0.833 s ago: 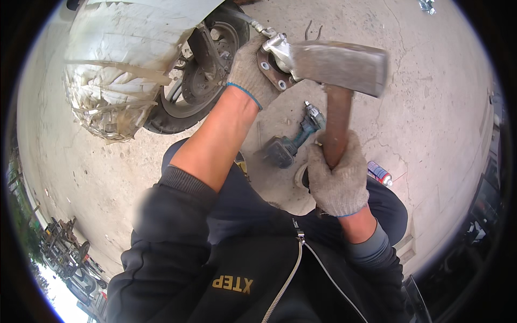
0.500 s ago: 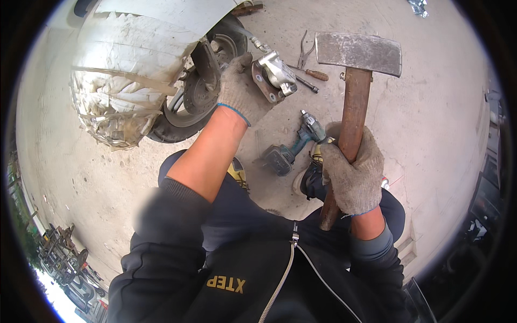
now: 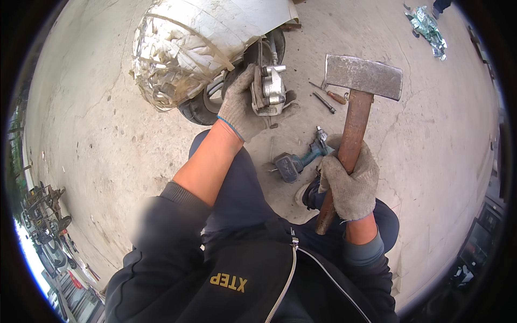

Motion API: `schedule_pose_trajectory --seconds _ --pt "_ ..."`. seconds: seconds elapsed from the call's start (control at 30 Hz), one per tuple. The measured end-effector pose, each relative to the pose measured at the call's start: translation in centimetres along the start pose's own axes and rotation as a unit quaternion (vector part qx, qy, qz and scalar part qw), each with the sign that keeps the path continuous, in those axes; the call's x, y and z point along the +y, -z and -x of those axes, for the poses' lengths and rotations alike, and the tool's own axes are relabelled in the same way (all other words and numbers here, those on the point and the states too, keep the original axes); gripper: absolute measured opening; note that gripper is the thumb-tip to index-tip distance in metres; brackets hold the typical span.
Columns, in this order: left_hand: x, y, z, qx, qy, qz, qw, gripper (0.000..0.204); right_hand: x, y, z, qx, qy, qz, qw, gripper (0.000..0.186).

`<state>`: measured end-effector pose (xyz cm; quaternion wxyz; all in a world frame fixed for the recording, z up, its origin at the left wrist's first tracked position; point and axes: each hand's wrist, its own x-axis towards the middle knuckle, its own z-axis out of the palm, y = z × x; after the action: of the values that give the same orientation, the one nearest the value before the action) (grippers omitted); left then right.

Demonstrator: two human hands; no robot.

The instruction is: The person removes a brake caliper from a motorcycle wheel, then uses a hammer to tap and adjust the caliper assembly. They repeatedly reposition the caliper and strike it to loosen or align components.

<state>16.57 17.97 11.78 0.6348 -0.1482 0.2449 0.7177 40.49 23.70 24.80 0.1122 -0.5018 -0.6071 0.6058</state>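
Note:
In a grey knit glove, my left hand is closed round a silver brake caliper, held up in front of a wheel. A hose-like part runs from above the caliper toward the wheel. My right hand, gloved too, grips the wooden handle of a sledgehammer. The hammer stands upright, its worn steel head above the hand and the handle's end below it. The hammer head and the caliper are apart. Behind my left hand, the wheel is partly hidden.
A vehicle body wrapped in white sheet and tape stands at the upper left. On the concrete lie a teal impact wrench, a wood-handled screwdriver and a dark extension bar. Crumpled foil lies far right.
My left hand has turned the caliper, so its side now faces up. The view has shifted, showing more foil and a person's foot at the upper right. The hammer stays in my right hand.

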Motion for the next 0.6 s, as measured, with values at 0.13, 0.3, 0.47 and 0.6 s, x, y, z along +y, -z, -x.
schedule_pose_trajectory --seconds 0.13,0.3,0.47,0.6 --pt "-0.9 0.2 -1.4 -0.094 0.020 0.055 0.994 0.056 0.4 -0.7 0.2 -0.059 0.020 0.006 0.998 0.029" --pt "-1.1 0.0 -2.7 0.032 -0.018 0.002 0.999 0.065 1.2 -2.1 -0.6 -0.080 -0.007 -0.005 0.997 0.025" --pt "-2.2 -0.9 -3.4 0.102 -0.038 -0.070 0.992 0.066 1.8 -3.8 -2.4 -0.096 0.016 0.066 0.993 0.023" --pt "-2.6 -1.4 -3.5 0.209 -0.077 -0.132 0.966 0.062 2.5 -4.4 -3.5 -0.155 -0.058 -0.050 0.985 0.021"
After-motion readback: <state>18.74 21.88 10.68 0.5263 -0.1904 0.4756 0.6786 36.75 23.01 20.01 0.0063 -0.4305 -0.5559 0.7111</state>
